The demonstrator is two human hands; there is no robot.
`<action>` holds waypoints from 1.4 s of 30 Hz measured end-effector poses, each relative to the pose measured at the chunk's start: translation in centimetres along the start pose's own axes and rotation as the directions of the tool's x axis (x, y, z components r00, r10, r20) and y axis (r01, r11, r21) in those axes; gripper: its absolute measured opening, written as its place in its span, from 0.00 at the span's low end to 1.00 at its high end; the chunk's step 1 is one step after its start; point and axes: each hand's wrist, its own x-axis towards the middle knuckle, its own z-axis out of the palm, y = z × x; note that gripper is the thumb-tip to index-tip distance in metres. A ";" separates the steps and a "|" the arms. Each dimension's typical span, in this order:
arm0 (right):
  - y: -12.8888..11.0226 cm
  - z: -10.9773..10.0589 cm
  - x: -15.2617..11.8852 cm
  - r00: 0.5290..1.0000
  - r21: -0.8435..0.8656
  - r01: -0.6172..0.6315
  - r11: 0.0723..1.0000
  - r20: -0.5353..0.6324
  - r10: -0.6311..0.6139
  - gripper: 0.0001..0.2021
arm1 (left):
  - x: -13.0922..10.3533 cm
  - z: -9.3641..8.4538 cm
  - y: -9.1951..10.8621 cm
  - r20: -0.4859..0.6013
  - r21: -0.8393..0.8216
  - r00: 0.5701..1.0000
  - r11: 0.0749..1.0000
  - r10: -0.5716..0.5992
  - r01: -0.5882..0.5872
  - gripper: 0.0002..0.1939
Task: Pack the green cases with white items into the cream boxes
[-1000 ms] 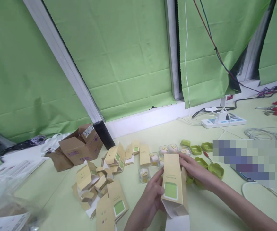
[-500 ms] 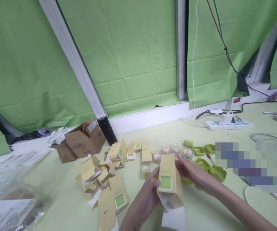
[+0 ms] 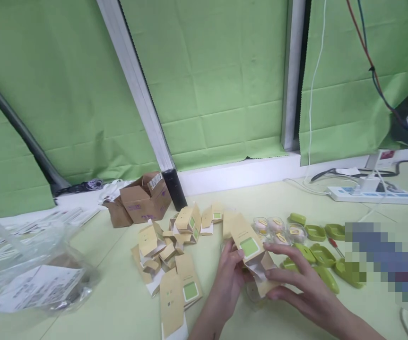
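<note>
A light brown cardboard box (image 3: 243, 231) with a green square on it is tilted in front of me. My left hand (image 3: 229, 278) is closed round its left side, thumb on the near face. At the lower, open end, the fingers of my right hand (image 3: 305, 285) grip the loose flaps, and white lining shows inside. Partly hidden below the box is a clear plastic container (image 3: 255, 300). Just behind stand several small clear containers (image 3: 276, 225) with pale, round contents. Green dishes (image 3: 322, 255) lie right of them, near my right hand.
Several opened or flattened cardboard boxes (image 3: 180, 293) lie at left centre. Behind them are a brown carton (image 3: 143, 203) and a black cylinder (image 3: 174, 189). A plastic bag with papers (image 3: 44, 283) lies far left. A white power strip (image 3: 377, 194) with cables stands back right.
The box has tilted, its open end now turned right. My right hand has moved from its upper right side down to the flaps. The view has shifted left.
</note>
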 end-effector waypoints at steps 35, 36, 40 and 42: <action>0.8 -0.9 0.7 0.847 0.439 -0.489 0.754 0.032 0.531 0.21 | -0.8 -1.3 -1.7 0.264 0.786 0.929 0.501 0.258 -0.362 0.36; 0.7 -1.0 0.9 0.840 0.467 -0.493 0.735 0.033 0.542 0.21 | -0.8 -1.3 -1.8 0.283 0.793 0.923 0.478 0.261 -0.378 0.37; 0.1 -1.4 2.1 0.802 0.509 -0.548 0.664 0.094 0.590 0.20 | -0.7 -1.4 -2.0 0.321 0.823 0.904 0.389 0.280 -0.413 0.36; -0.1 -1.5 2.4 0.803 0.481 -0.550 0.683 0.079 0.591 0.17 | -0.6 -1.4 -1.9 0.321 0.833 0.894 0.355 0.312 -0.423 0.35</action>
